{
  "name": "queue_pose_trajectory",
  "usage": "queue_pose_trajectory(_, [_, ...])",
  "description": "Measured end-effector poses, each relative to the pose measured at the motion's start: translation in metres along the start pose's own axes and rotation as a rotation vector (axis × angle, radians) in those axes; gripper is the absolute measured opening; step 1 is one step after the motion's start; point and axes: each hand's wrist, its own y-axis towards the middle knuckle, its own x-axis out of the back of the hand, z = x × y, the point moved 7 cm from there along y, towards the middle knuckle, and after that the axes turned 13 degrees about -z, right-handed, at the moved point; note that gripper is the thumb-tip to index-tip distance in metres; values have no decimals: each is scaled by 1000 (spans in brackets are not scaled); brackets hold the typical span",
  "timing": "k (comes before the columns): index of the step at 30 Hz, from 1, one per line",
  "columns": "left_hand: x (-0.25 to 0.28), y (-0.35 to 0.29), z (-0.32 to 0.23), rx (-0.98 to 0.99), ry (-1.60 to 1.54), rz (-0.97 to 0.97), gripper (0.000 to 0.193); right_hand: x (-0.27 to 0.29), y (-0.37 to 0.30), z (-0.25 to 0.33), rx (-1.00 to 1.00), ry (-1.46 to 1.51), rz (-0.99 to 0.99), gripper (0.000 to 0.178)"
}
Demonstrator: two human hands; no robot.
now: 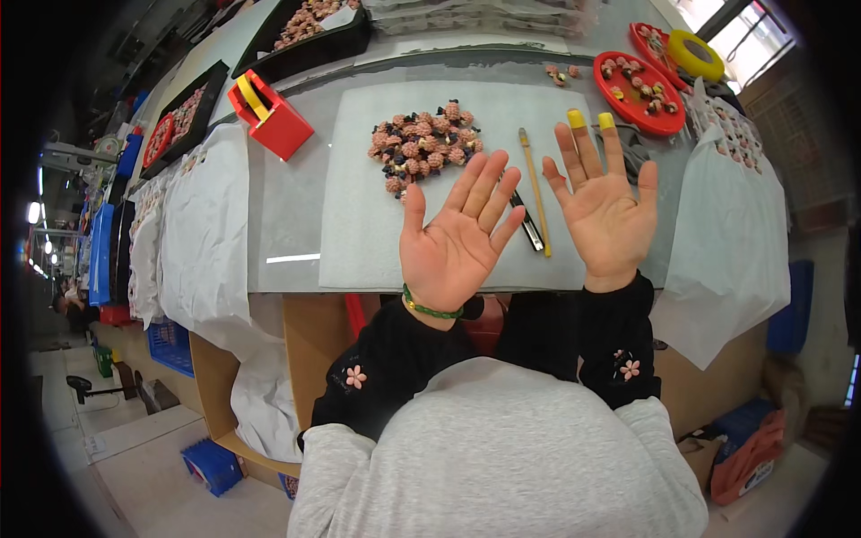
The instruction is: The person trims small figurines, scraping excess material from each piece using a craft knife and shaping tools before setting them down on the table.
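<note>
Left hand (457,247) and right hand (610,220) show palms up, fingers extended, spread, gripping nothing | yellow covers (577,119) sheathe two right fingertips, presumably for protection | pink-and-dark clusters (427,143) lie heaped beyond the left on a pale mat (359,242), likely for cushioning | far right, a red dish (646,124) corrals others

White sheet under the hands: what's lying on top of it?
The white sheet carries a pile of pink, bumpy pieces, a slim yellowish stick and a black tool, partly covered. Whatever is directly behind the left hand and right hand cannot be seen.
</note>
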Motion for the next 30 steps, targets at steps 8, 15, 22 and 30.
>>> queue_pose_trajectory(8, [10, 0, 2, -41, 86, -91, 68, 17, -9, -46, 71, -418, -142, 49])
queue_pose_trajectory(15, [-8, -33, 46, -719, 1459, 84, 60, 0, -23, -33, 459, -1016, -318, 34])
queue_pose_trajectory(22, [-5, -51, 44, -585, 2133, 547, 37, 20, -12, 14, 771, -929, -418, 24])
queue_pose_trajectory(30, [-12, -39, -55, -1134, 2371, 29, 27, 38, -32, -37, 614, -1183, -228, 31])
